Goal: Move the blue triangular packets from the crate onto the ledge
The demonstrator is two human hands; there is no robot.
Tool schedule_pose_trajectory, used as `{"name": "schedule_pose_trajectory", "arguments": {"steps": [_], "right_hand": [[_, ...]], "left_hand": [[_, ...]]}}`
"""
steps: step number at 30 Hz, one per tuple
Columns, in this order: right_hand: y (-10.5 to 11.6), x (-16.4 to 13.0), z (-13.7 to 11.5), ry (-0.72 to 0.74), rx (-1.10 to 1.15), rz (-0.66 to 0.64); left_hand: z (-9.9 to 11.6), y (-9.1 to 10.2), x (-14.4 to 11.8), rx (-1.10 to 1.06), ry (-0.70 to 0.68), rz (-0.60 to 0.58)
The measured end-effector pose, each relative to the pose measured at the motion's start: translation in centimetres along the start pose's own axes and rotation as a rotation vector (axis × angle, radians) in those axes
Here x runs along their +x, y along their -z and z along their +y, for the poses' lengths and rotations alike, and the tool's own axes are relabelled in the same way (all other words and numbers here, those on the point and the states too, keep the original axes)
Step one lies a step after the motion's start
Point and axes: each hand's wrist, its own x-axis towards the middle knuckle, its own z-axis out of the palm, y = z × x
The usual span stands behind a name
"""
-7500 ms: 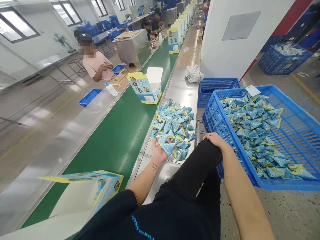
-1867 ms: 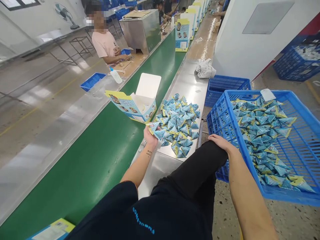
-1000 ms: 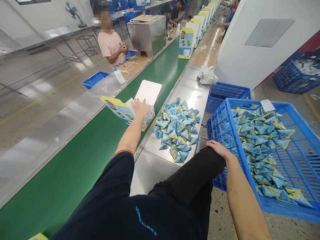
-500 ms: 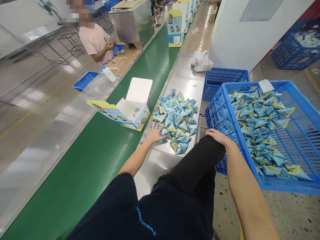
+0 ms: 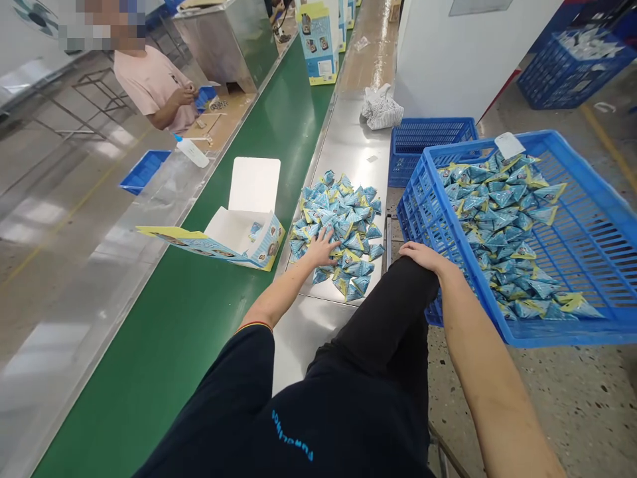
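My left hand [image 5: 322, 249] rests with spread fingers on the near left part of a heap of blue and yellow pyramid-shaped packets [image 5: 343, 216]. It grips none of them that I can see. The heap lies on a metal ledge [image 5: 318, 315] beside a green conveyor belt. My right hand [image 5: 419, 255] lies flat over my bent knee, fingers stretched out and holding nothing. Left of the heap, an open printed cardboard box [image 5: 239, 242] stands on the belt with its flaps out. At least one packet [image 5: 255, 230] shows inside the box.
A blue crate [image 5: 557, 335] of similar packets stands tilted at my right, with another blue crate [image 5: 430, 133] behind it. A striped cloth [image 5: 381, 107] lies farther up the ledge. Upright boxes [image 5: 318, 46] stand on the belt [image 5: 164, 358]. Across it, a person [image 5: 154, 86] works beside a white bottle [image 5: 192, 151].
My left hand has moved to the right, from the heap's left edge farther onto the packets. My right hand stays on my knee. The whole view has shifted slightly.
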Motion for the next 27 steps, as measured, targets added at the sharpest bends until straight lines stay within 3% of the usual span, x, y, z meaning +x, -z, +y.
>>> {"name": "schedule_pose_trajectory", "arguments": {"steps": [6,12,27], "right_hand": [[0.1,-0.3,0.1,-0.001,-0.007,-0.009],[0.0,0.0,0.5,0.006,-0.003,-0.014],[-0.2,0.4,0.8,0.034,-0.006,-0.005]], "left_hand": [[-1.1,-0.4,1.7,0.005,-0.116,-0.01],[-2.1,-0.1,1.8,0.014,-0.154,0.014],[-1.1,1.7,1.1,0.121,-0.189,-0.068]]}}
